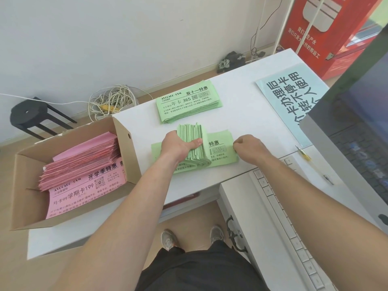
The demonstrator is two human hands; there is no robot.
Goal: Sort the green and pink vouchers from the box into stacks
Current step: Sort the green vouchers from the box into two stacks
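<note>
— On the white table (241, 114), what did the fingers hold?
— The left hand (178, 143) clasped a green bundle (192, 141) upright; the right hand (249, 147) pinched a flat green voucher (222, 148).
— And beyond?
— A green stack (188, 103) behind, pink vouchers (84, 164) in the box (27, 171).

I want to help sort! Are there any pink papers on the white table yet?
No, the pink vouchers all lie in the cardboard box; only green vouchers lie on the table.

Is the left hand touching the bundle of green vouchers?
Touching. The head view shows the left hand wrapped around the upright bundle of green vouchers, thumb pressed across its edge, with no gap between them.
</note>
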